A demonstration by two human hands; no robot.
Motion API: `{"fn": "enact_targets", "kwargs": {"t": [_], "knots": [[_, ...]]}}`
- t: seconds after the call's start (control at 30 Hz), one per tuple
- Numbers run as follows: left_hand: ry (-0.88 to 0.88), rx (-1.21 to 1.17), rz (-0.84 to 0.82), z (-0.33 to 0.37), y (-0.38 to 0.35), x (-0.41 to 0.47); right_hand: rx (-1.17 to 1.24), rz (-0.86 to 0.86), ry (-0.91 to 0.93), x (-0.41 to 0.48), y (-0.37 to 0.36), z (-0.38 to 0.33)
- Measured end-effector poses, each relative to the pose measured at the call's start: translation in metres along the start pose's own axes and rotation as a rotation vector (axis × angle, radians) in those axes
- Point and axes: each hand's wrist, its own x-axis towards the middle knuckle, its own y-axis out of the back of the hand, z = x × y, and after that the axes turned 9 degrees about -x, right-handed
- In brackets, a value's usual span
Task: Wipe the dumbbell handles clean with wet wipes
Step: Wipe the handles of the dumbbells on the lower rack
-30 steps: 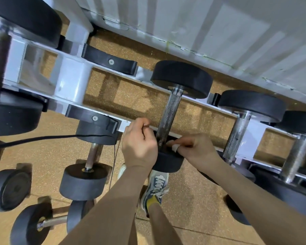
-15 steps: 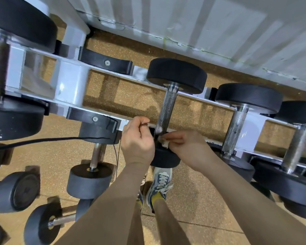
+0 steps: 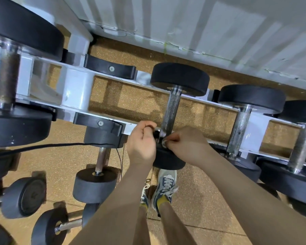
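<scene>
On the rack, middle slot: dumbbell (image 3: 168, 160) lying across both white rails, far head (image 3: 180, 78) toward the wall (image 3: 219, 23), near head (image 3: 173, 162) hanging past the front rail (image 3: 131, 127).
Bar: knurled steel handle (image 3: 171, 112), bare along most of its length.
Cloth: wet wipe (image 3: 164, 143), a small white wad at the handle's near end, just beside the near head.
Grip, right: right hand (image 3: 187, 145) pinches the wet wipe against the steel.
Grip, left: left hand (image 3: 142, 140) has its fingers curled, just beside the handle's near end. Whether it holds anything cannot be told.
Step in hand: judged to be wiping this handle, at its near end only.
Next move calls for: wrapping the wet wipe round the bar and drawing it toward the far head — likely with pressure into the knurling.
Edges: front rail and near head crowd both hands. The neighbouring dumbbell (image 3: 237, 131) stands near on the right.
Open room: floor shows between the rails beneath the handle, and a black cradle pad (image 3: 99, 124) sits well apart to the left.
</scene>
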Motion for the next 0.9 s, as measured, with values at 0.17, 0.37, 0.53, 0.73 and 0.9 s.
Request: {"fn": "enact_targets", "kwargs": {"t": [0.17,0.37,0.53,0.73,0.9], "knots": [[-0.031,0.089,-0.207,0.005,0.027,-0.006,0.205,-0.059,0.02,-0.01,0.001,-0.006],[-0.097,0.189,-0.146,0.006,0.035,-0.028,0.089,-0.207,0.114,0.018,-0.011,-0.028],[-0.076,0.485,-0.282,0.021,0.037,-0.022,0.34,-0.157,-0.013,-0.013,-0.004,0.013],[-0.029,0.522,-0.215,0.032,0.03,-0.032,0.296,0.073,-0.188,0.012,-0.016,0.017],[0.014,0.554,-0.187,0.035,0.025,-0.022,1.026,0.527,-0.27,0.021,0.002,0.022]]}}
